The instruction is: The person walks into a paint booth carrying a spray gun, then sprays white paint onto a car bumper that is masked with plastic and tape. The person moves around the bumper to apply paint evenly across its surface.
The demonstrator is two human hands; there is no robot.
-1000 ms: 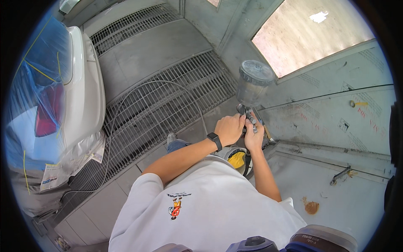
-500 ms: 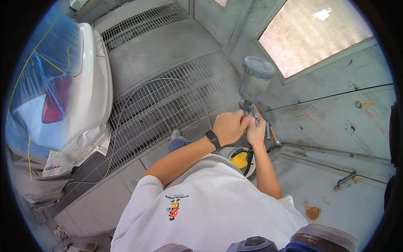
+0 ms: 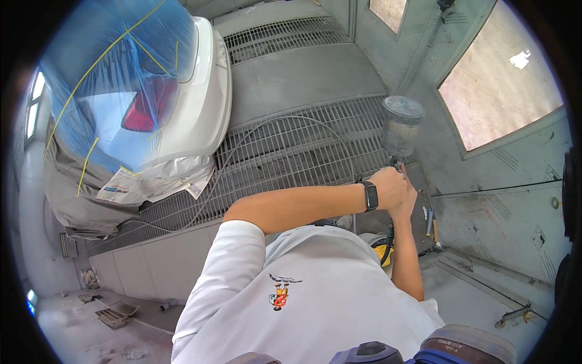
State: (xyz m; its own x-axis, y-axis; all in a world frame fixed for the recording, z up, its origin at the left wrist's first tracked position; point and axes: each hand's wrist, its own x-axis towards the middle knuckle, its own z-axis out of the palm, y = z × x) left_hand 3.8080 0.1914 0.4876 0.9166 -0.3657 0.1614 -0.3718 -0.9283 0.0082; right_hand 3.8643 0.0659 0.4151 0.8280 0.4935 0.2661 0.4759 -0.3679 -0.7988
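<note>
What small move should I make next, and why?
I'd probably ease your left hand off the spray gun, leaving it in your right hand: both hands crowd together just below the cup, and the left covers much of the gun.

Bright light, glare on window [image 3: 502, 85], dark fisheye rim

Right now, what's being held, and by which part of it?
A spray gun, gripped by the left hand and right hand below its translucent cup; the hands hide the exact part.

It's a car-painting workshop — masked white car [image 3: 210, 100], floor grating [image 3: 290, 144].
</note>
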